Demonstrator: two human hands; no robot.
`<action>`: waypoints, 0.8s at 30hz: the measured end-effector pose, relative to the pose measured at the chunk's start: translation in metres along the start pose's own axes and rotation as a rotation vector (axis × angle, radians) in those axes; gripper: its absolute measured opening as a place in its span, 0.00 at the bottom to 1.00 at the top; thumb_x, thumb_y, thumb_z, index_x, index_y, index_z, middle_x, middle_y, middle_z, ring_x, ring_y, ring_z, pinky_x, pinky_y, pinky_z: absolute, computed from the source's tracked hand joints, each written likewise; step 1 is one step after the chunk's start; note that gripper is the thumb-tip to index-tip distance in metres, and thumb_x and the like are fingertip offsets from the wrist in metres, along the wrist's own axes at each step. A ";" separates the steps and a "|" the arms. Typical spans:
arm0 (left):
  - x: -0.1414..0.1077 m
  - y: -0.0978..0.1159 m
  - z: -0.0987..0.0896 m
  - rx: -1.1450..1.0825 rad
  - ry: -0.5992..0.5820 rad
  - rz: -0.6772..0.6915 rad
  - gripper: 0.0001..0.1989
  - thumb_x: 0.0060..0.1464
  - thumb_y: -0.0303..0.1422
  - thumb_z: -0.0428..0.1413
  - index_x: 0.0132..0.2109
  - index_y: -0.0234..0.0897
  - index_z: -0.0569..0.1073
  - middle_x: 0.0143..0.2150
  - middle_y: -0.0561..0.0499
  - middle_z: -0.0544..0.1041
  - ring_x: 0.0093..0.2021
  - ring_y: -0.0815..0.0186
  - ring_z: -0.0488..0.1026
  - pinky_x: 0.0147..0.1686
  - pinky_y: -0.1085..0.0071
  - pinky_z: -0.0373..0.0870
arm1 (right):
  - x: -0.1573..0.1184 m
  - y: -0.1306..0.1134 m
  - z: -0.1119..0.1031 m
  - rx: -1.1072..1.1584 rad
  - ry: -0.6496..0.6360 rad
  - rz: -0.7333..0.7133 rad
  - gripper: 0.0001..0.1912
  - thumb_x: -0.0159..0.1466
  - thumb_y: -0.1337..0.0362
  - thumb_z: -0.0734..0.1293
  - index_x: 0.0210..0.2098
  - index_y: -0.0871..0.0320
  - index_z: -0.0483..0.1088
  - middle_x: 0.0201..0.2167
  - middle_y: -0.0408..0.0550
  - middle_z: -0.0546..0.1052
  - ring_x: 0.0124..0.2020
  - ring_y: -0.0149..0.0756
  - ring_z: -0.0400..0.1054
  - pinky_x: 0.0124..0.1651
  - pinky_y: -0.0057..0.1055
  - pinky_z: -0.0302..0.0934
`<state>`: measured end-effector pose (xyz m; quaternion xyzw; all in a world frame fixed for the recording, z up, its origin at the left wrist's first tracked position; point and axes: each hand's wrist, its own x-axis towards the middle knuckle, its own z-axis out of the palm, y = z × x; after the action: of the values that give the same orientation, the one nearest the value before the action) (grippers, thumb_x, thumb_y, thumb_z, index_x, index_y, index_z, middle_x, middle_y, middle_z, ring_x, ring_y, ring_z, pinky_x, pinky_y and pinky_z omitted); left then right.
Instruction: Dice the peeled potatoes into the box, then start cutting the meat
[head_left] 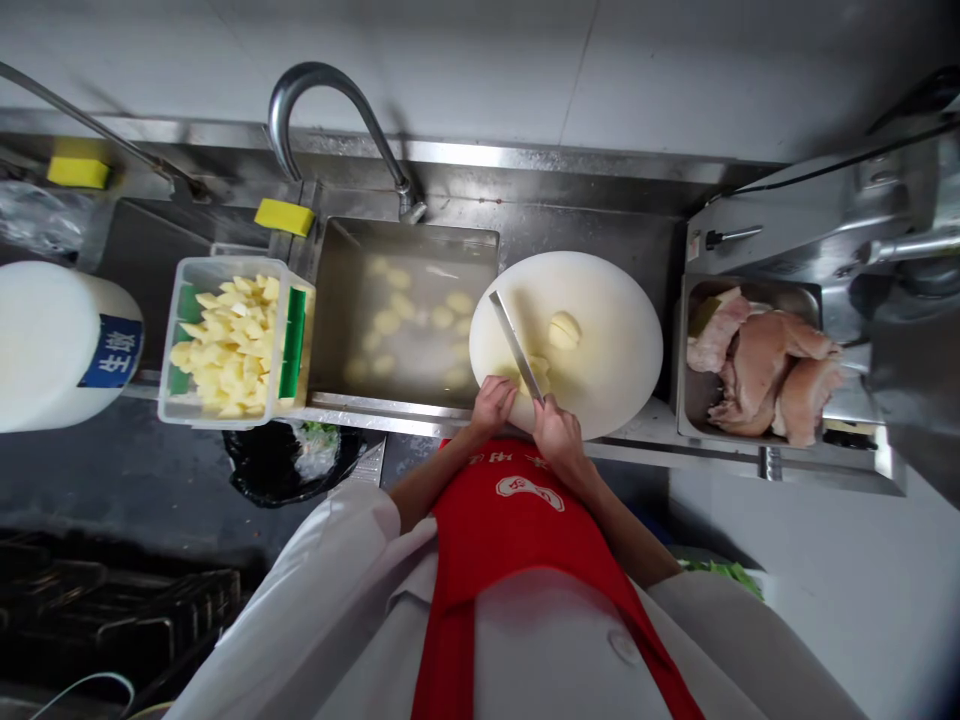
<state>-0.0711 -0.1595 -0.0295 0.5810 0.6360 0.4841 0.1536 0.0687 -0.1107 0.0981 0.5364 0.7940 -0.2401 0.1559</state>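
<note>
From my remote seat I see the red apron (pixel 487 545) nearest, and just beyond it both hands at the near edge of the white cutting board (pixel 611 385). My right hand (pixel 557 430) is wrapped round the handle of the knife (pixel 513 340). The knife lies over the board's left half, its long axis slanting: handle toward the body, blade tip pointing away and leftward. My left hand (pixel 493 404) is beside the blade with its fingers curled; I cannot tell whether they grip a piece. Cut potato pieces (pixel 538 374) sit against the blade's right side near the handle. Farther out, right of the blade and apart from it, lies a peeled potato (pixel 564 330). Left of the board is the water-filled sink (pixel 412 232), potatoes in it, with the curved faucet (pixel 322 75) behind.
</note>
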 end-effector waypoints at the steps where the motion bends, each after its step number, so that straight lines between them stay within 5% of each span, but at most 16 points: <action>1: 0.000 -0.001 0.002 0.002 -0.026 0.003 0.12 0.68 0.35 0.50 0.45 0.36 0.77 0.41 0.44 0.77 0.45 0.61 0.72 0.47 0.60 0.73 | 0.002 0.000 0.006 0.006 0.002 0.006 0.21 0.76 0.60 0.49 0.49 0.63 0.69 0.37 0.59 0.81 0.38 0.42 0.77 0.37 0.29 0.58; 13: 0.002 -0.010 0.004 -0.004 -0.147 0.069 0.13 0.69 0.34 0.50 0.42 0.35 0.78 0.41 0.44 0.77 0.43 0.63 0.72 0.46 0.63 0.74 | 0.035 0.000 0.032 0.044 0.006 -0.023 0.20 0.76 0.60 0.51 0.48 0.62 0.70 0.36 0.56 0.81 0.34 0.38 0.75 0.37 0.28 0.60; 19: 0.001 -0.003 -0.003 -0.012 -0.142 0.051 0.14 0.69 0.35 0.48 0.42 0.36 0.78 0.40 0.44 0.79 0.43 0.62 0.74 0.44 0.63 0.77 | 0.059 -0.021 0.014 0.125 0.125 -0.139 0.18 0.75 0.59 0.53 0.44 0.61 0.70 0.35 0.56 0.81 0.35 0.39 0.76 0.36 0.29 0.60; 24: 0.043 -0.008 -0.018 0.000 0.044 -0.148 0.09 0.66 0.33 0.53 0.41 0.37 0.77 0.40 0.46 0.78 0.43 0.63 0.76 0.46 0.63 0.76 | 0.060 0.025 -0.014 0.223 0.311 0.049 0.19 0.75 0.59 0.52 0.44 0.63 0.69 0.32 0.58 0.80 0.33 0.41 0.75 0.33 0.28 0.56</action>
<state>-0.1011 -0.1284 -0.0111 0.5216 0.6805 0.4840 0.1750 0.0699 -0.0488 0.0739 0.6003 0.7635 -0.2371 -0.0233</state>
